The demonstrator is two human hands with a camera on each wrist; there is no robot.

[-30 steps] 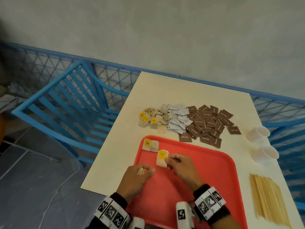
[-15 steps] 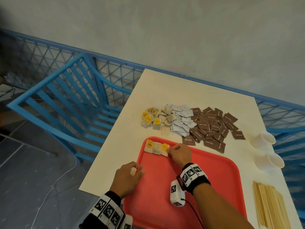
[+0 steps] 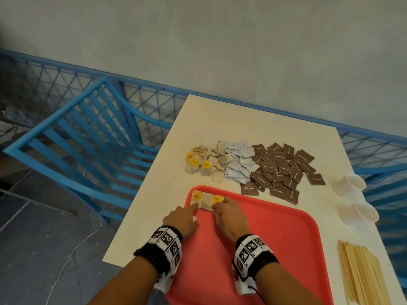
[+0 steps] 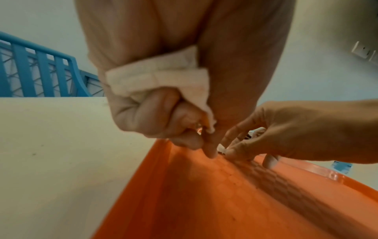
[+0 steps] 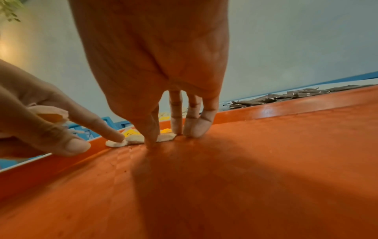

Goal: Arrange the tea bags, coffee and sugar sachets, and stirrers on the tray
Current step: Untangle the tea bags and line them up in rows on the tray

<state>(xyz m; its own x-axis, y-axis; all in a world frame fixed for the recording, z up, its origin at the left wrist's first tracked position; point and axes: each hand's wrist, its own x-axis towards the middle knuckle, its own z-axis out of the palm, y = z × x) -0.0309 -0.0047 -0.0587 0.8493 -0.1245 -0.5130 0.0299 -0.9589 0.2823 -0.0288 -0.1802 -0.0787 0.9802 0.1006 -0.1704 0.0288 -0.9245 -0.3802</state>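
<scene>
A red tray (image 3: 275, 238) lies at the table's near edge. Two tea bags (image 3: 206, 200) with yellow tags sit side by side in its far left corner. My left hand (image 3: 185, 219) touches the left bag with its straight index finger (image 4: 210, 150), while its other fingers curl round another tea bag (image 4: 159, 79) in the palm. My right hand (image 3: 229, 214) presses straight fingers (image 5: 192, 127) down on the right-hand bag (image 5: 163, 137). Beyond the tray lie a tea bag pile (image 3: 207, 161), white sachets (image 3: 239, 161) and brown sachets (image 3: 282, 170).
Wooden stirrers (image 3: 361, 276) lie in a bundle right of the tray. Two white cups (image 3: 350, 181) (image 3: 363, 213) lie tipped near the table's right edge. A blue chair (image 3: 88, 137) stands left of the cream table (image 3: 242, 119), with blue railing behind.
My right hand carried a tea bag to the tray's far left corner and set it beside the first. My left hand moved forward and put its index finger on the first bag.
</scene>
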